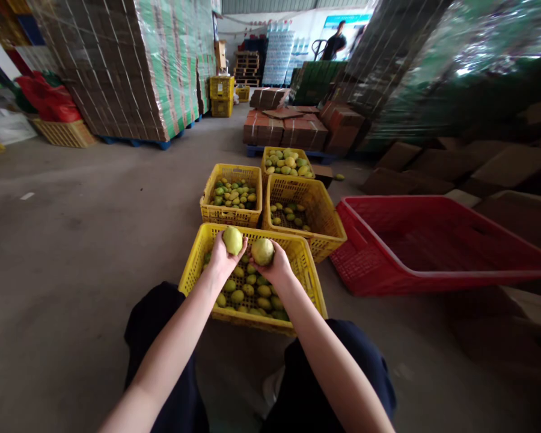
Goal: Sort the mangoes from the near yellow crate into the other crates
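My left hand (224, 257) is closed around a smooth yellow-green fruit (232, 240), held up above the near yellow crate (190, 264). Beside it, my right hand (277, 263) grips a second, rounder yellow-green fruit (262, 252) with a duller, mottled skin. A small gap separates the two fruits. Below my hands, many similar green and yellow fruits (237, 296) cover the bottom of the near crate. My wrists and hands hide part of that crate's contents. The crate stands on the floor between my knees.
Behind it are a yellow crate of fruit (207, 201) at left, a sparsely filled one (327, 210) at right, and a fuller one (265, 157) farther back. A large red crate (374, 252) stands right. Wrapped carton stacks (103, 72) and flat cardboard bundles (304, 132) lie beyond. A person (334, 45) is in the background.
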`<state>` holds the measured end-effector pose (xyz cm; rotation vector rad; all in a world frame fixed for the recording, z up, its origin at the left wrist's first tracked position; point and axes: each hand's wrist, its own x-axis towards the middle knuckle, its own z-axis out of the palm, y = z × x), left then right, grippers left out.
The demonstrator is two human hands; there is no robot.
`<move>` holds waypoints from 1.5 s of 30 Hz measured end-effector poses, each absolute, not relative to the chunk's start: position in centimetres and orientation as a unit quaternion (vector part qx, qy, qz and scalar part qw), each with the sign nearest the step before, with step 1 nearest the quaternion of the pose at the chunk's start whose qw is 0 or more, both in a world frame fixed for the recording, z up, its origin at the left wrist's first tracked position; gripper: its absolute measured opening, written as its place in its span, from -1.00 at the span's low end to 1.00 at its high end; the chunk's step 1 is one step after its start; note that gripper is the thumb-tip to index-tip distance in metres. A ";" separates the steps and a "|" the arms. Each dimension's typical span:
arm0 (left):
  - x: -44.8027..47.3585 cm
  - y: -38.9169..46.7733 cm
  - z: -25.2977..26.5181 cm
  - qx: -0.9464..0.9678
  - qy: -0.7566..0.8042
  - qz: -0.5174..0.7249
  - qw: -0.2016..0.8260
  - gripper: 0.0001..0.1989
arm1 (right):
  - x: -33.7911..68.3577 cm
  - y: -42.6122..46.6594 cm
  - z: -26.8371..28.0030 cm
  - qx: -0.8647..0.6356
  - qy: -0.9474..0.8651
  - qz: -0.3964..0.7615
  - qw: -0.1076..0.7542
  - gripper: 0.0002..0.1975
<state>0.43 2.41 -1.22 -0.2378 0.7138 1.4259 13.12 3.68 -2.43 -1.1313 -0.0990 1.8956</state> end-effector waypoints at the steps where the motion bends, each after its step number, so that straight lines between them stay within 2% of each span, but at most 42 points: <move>1: 0.5 2.4 -1.2 -0.109 0.316 0.645 0.687 -0.86 | 13.1 3.7 -2.6 -0.463 -0.043 0.756 0.461 -0.76; 4: 0.3 2.3 -1.1 -0.123 0.279 0.632 0.712 -0.83 | 13.3 3.9 -3.0 -0.465 -0.058 0.739 0.484 -0.85; 8: 0.1 2.2 -1.0 -0.093 0.263 0.609 0.743 -0.77 | 13.4 4.1 -3.5 -0.438 -0.051 0.771 0.459 -0.82; 12: 0.3 2.3 -1.1 -0.082 0.293 0.627 0.717 -0.81 | 13.2 4.1 -3.5 -0.467 -0.042 0.760 0.450 -0.72; 17: 0.1 2.5 -1.0 -0.094 0.319 0.649 0.684 -0.89 | 13.2 3.9 -3.1 -0.495 -0.055 0.720 0.483 -0.85; 21: 0.0 2.2 -1.1 -0.037 0.298 0.622 0.723 -0.81 | 13.5 3.6 -3.1 -0.444 -0.026 0.753 0.486 -0.80; 26: 0.4 2.4 -1.0 -0.086 0.325 0.665 0.667 -0.82 | 13.4 3.5 -3.3 -0.459 0.002 0.744 0.485 -0.70; 31: -0.1 2.4 -0.1 -0.109 0.336 0.680 0.643 -0.86 | 13.4 3.1 -2.8 -0.486 0.004 0.722 0.493 -0.75; 36: -0.3 2.0 0.2 0.020 0.350 0.629 0.694 -0.74 | 13.2 2.3 -1.9 -0.413 -0.096 0.730 0.536 -0.71; 38: 0.1 1.8 -0.1 0.138 0.377 0.631 0.664 -0.69 | 13.1 1.9 -1.7 -0.393 -0.172 0.696 0.576 -0.72; 41: 0.7 1.7 -1.0 0.313 0.427 0.642 0.555 -0.68 | 13.1 1.5 -1.6 -0.372 -0.244 0.644 0.622 -0.74; 43: 1.1 1.7 -1.7 0.371 0.459 0.636 0.497 -0.69 | 13.0 1.4 -1.5 -0.366 -0.245 0.638 0.632 -0.75; 45: 1.4 1.8 -2.1 0.362 0.475 0.619 0.510 -0.68 | 13.1 1.6 -1.4 -0.371 -0.214 0.660 0.617 -0.74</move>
